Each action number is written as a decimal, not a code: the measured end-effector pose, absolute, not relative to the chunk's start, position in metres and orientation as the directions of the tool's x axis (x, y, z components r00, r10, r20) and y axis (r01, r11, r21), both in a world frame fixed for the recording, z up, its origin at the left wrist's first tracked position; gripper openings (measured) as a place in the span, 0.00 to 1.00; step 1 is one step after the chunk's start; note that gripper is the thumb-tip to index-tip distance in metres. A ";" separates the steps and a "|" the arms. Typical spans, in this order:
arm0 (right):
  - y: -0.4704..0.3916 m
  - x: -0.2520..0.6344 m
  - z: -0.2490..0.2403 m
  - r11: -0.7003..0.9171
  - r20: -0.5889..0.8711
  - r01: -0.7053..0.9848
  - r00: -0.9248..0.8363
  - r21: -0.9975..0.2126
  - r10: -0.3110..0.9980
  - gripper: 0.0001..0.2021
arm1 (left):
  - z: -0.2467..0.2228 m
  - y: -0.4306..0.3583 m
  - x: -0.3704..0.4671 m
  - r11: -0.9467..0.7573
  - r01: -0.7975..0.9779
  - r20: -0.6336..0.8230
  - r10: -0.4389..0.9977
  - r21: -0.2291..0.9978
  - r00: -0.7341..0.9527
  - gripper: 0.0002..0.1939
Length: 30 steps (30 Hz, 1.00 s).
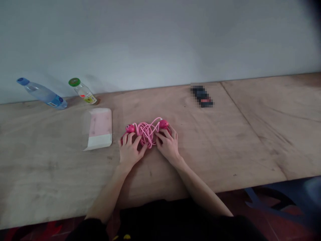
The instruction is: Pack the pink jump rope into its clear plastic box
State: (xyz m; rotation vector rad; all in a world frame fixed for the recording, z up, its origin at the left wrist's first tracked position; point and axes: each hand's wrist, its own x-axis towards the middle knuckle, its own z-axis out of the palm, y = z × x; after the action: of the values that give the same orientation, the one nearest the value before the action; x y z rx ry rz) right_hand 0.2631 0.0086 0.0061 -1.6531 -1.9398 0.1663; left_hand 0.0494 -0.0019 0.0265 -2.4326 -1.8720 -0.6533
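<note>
A tangled bundle of pink cord [146, 132] lies on the wooden table, with a dark pink handle at each side. One handle end [130, 128], with an eye-like mark, shows above the fingers of my left hand [129, 149]. That hand curls over the left handle, its thumb by the cord. The other handle end [164, 124] sticks out above my right hand [168, 142], whose fingers wrap the right handle beside the cord. Both handles are mostly hidden under the fingers.
A flat pink and white package [100, 127] lies left of the cord. Behind it stand a blue-capped plastic bottle [43, 93] and a green-lidded glass bottle [84, 92]. A pixelated dark object [202, 96] lies at the back right. The table [225, 150] meets a pale wall.
</note>
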 end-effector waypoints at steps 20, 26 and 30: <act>0.022 0.304 0.011 0.157 0.448 0.775 0.176 -0.612 0.877 0.16 | 0.016 0.013 0.013 -0.128 0.796 0.363 0.924 0.592 -0.122 0.12; 0.018 0.302 0.012 0.142 0.317 0.789 0.070 -0.598 0.946 0.17 | 0.014 0.012 0.028 -0.107 0.782 0.367 0.916 0.614 -0.162 0.13; 0.016 0.294 0.006 0.157 0.301 0.799 0.032 -0.580 0.953 0.18 | 0.013 0.012 0.032 -0.106 0.788 0.380 0.909 0.606 -0.170 0.14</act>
State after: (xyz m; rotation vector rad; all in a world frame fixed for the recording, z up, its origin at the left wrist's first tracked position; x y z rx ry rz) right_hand 0.2935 0.0164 0.0059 -1.6715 -1.7953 0.3066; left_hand 0.0325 0.0125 0.0126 -2.1172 -2.1981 -1.2582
